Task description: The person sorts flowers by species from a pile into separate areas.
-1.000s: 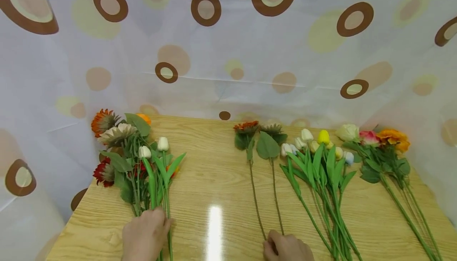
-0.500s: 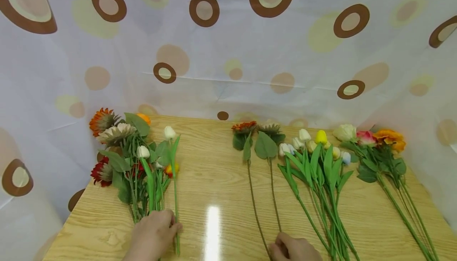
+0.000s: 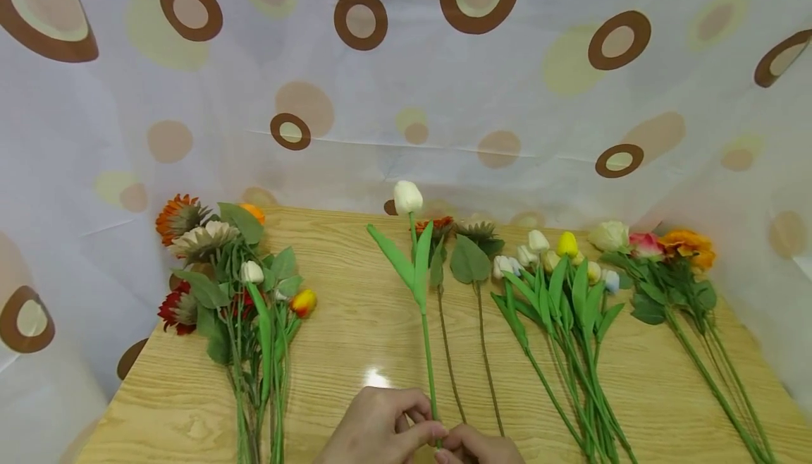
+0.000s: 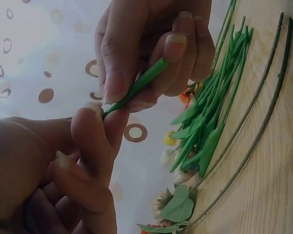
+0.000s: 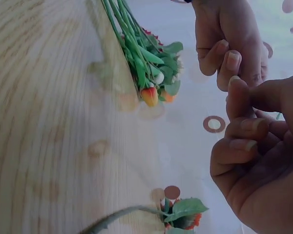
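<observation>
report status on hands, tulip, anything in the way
Left hand, right hand: both pinching white tulip by lower stem. Held off table. Nothing visibly in the way.

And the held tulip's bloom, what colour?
The tulip bloom is white, clearest in the head view.

White tulip (image 3: 408, 197), lower stem (image 3: 434, 402) partly hidden by left grip (image 3: 379, 427).

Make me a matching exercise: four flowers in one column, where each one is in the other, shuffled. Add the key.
1. Middle white tulip
2. Bright yellow tulip
3. Pink rose
4. Red-and-yellow tulip

A. Between a white rose and an orange flower
B. At the edge of the left bunch
C. Stem pinched in fingers
D. Among pale tulips

Pairs: 1-C, 2-D, 3-A, 4-B
</observation>
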Demonstrator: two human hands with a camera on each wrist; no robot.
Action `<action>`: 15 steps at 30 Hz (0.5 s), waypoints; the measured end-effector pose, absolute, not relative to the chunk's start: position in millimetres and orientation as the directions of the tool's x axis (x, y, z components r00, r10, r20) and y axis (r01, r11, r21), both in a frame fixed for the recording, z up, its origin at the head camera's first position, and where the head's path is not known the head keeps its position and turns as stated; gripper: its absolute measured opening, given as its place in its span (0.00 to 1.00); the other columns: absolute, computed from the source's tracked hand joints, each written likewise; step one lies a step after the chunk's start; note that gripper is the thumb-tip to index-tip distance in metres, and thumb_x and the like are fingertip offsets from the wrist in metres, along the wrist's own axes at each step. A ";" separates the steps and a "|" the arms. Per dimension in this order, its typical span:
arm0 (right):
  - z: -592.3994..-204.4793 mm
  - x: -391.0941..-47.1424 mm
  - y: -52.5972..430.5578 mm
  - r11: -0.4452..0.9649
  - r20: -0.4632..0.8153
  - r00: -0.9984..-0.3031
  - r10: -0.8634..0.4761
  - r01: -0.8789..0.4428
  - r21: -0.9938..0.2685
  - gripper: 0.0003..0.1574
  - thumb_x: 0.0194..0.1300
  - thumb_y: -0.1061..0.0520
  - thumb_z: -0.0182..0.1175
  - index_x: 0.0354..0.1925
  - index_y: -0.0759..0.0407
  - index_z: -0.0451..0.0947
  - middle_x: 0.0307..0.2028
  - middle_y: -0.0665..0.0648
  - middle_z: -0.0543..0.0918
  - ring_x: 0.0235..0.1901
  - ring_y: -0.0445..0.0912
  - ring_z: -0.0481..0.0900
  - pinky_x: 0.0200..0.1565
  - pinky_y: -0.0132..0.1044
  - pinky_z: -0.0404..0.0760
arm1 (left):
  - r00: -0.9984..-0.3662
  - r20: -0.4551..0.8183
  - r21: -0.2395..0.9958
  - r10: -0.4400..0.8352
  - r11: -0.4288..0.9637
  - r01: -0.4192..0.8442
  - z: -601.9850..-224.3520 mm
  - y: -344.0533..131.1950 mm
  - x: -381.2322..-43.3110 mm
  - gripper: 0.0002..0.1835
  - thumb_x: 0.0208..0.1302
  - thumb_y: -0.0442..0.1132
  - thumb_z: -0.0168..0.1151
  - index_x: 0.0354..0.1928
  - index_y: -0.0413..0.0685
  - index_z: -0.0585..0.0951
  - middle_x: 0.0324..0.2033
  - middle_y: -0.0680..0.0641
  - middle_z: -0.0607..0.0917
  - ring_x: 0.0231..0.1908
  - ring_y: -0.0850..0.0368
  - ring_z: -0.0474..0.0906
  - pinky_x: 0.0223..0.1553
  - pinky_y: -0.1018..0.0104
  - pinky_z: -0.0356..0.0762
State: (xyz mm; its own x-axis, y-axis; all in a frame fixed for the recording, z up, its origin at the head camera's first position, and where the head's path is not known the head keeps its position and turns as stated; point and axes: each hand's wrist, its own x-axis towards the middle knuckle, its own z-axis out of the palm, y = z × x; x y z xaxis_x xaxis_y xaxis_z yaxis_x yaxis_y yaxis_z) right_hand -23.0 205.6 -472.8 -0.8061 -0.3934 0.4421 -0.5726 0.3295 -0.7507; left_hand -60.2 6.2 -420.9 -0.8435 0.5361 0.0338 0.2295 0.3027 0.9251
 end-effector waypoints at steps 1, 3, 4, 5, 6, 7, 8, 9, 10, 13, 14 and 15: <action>-472.6 -23.2 205.5 0.339 0.465 -0.800 -0.380 -0.588 -0.734 0.11 0.58 0.72 0.66 0.31 0.58 0.76 0.14 0.50 0.79 0.15 0.22 0.65 0.16 0.16 0.65 | -0.843 0.051 0.915 0.536 0.313 0.254 -420.5 9.1 -59.8 0.13 0.66 0.48 0.66 0.30 0.46 0.85 0.22 0.49 0.87 0.14 0.81 0.67 0.16 0.79 0.69; -471.6 -23.1 206.5 0.363 0.482 -0.802 -0.353 -0.592 -0.719 0.14 0.56 0.72 0.67 0.30 0.57 0.76 0.13 0.48 0.78 0.14 0.22 0.65 0.16 0.16 0.65 | -0.845 0.074 0.891 0.530 0.346 0.295 -419.8 12.6 -59.7 0.13 0.66 0.48 0.66 0.30 0.47 0.85 0.23 0.53 0.88 0.15 0.82 0.66 0.17 0.80 0.69; -470.9 -23.0 207.3 0.371 0.487 -0.802 -0.346 -0.593 -0.714 0.15 0.55 0.73 0.67 0.30 0.56 0.76 0.13 0.48 0.78 0.14 0.21 0.65 0.16 0.16 0.65 | -0.845 0.076 0.881 0.530 0.361 0.306 -419.6 13.3 -59.9 0.12 0.66 0.48 0.66 0.30 0.48 0.85 0.24 0.54 0.88 0.16 0.83 0.66 0.18 0.81 0.69; -469.9 -23.3 208.5 0.390 0.489 -0.805 -0.336 -0.592 -0.705 0.16 0.54 0.74 0.67 0.29 0.56 0.76 0.13 0.47 0.78 0.15 0.20 0.64 0.16 0.16 0.65 | -0.845 0.076 0.874 0.529 0.373 0.312 -419.7 13.4 -60.1 0.12 0.66 0.49 0.65 0.31 0.49 0.85 0.26 0.56 0.88 0.17 0.83 0.67 0.19 0.81 0.70; -468.8 -23.8 210.1 0.423 0.496 -0.807 -0.320 -0.590 -0.687 0.17 0.52 0.74 0.68 0.29 0.55 0.76 0.13 0.45 0.77 0.15 0.19 0.63 0.16 0.15 0.64 | -0.848 0.067 0.874 0.526 0.379 0.305 -419.8 12.8 -60.4 0.12 0.67 0.49 0.65 0.33 0.50 0.86 0.27 0.56 0.88 0.17 0.82 0.68 0.20 0.81 0.70; -467.2 -24.4 212.0 0.463 0.498 -0.816 -0.294 -0.578 -0.672 0.18 0.51 0.75 0.68 0.28 0.54 0.77 0.13 0.43 0.75 0.15 0.18 0.62 0.16 0.15 0.63 | -0.851 0.057 0.876 0.522 0.382 0.293 -420.0 11.2 -60.8 0.11 0.67 0.50 0.65 0.34 0.51 0.86 0.28 0.56 0.89 0.17 0.82 0.69 0.21 0.80 0.71; -465.9 -25.9 215.1 0.501 0.508 -0.819 -0.268 -0.569 -0.652 0.19 0.49 0.75 0.69 0.28 0.53 0.77 0.13 0.41 0.74 0.15 0.18 0.61 0.15 0.15 0.63 | -0.856 0.049 0.879 0.515 0.385 0.282 -420.6 8.7 -61.1 0.11 0.67 0.50 0.64 0.35 0.52 0.86 0.29 0.56 0.89 0.17 0.81 0.70 0.22 0.80 0.71; -464.4 -27.3 219.3 0.544 0.515 -0.824 -0.239 -0.552 -0.632 0.20 0.48 0.76 0.69 0.28 0.53 0.77 0.13 0.39 0.72 0.15 0.17 0.60 0.15 0.16 0.62 | -0.864 0.033 0.882 0.503 0.392 0.262 -421.2 5.2 -61.3 0.11 0.68 0.51 0.64 0.36 0.53 0.86 0.30 0.57 0.89 0.17 0.80 0.71 0.23 0.79 0.72; -462.5 -28.8 224.4 0.593 0.515 -0.834 -0.200 -0.521 -0.613 0.19 0.48 0.76 0.69 0.27 0.53 0.78 0.14 0.37 0.71 0.15 0.18 0.59 0.15 0.16 0.61 | -0.872 0.016 0.881 0.489 0.405 0.243 -422.1 0.5 -61.5 0.11 0.68 0.52 0.63 0.37 0.55 0.86 0.30 0.57 0.89 0.17 0.80 0.72 0.23 0.78 0.72; -457.9 -34.2 247.8 0.738 0.500 -0.861 -0.089 -0.394 -0.548 0.17 0.49 0.74 0.69 0.26 0.53 0.79 0.14 0.33 0.68 0.14 0.20 0.57 0.15 0.19 0.59 | -0.912 -0.012 0.846 0.409 0.491 0.208 -425.7 -19.4 -62.2 0.10 0.68 0.53 0.62 0.38 0.58 0.86 0.31 0.58 0.88 0.17 0.77 0.73 0.24 0.76 0.72; -456.6 -36.2 257.3 0.779 0.486 -0.872 -0.061 -0.346 -0.523 0.16 0.51 0.73 0.69 0.27 0.53 0.79 0.15 0.33 0.68 0.13 0.21 0.57 0.15 0.20 0.60 | -0.931 -0.023 0.816 0.365 0.545 0.194 -427.1 -27.5 -62.4 0.10 0.68 0.54 0.62 0.37 0.59 0.85 0.31 0.59 0.88 0.18 0.77 0.74 0.24 0.76 0.71; -455.3 -37.8 267.1 0.818 0.467 -0.884 -0.035 -0.293 -0.494 0.14 0.53 0.71 0.69 0.27 0.53 0.79 0.15 0.34 0.68 0.13 0.22 0.58 0.15 0.22 0.60 | -0.949 -0.039 0.778 0.312 0.606 0.168 -428.3 -36.0 -62.8 0.09 0.68 0.54 0.62 0.37 0.61 0.85 0.31 0.60 0.88 0.19 0.76 0.74 0.23 0.75 0.71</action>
State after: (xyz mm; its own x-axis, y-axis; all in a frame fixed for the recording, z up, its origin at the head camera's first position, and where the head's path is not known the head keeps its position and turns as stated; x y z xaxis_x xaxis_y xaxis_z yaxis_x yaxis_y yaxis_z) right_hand -37.8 267.1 -455.3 -0.8837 -0.0349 0.4668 -0.2934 0.8183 -0.4943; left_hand -62.8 -36.0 -428.3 -0.9492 0.3124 -0.0387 0.1676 0.6057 0.7779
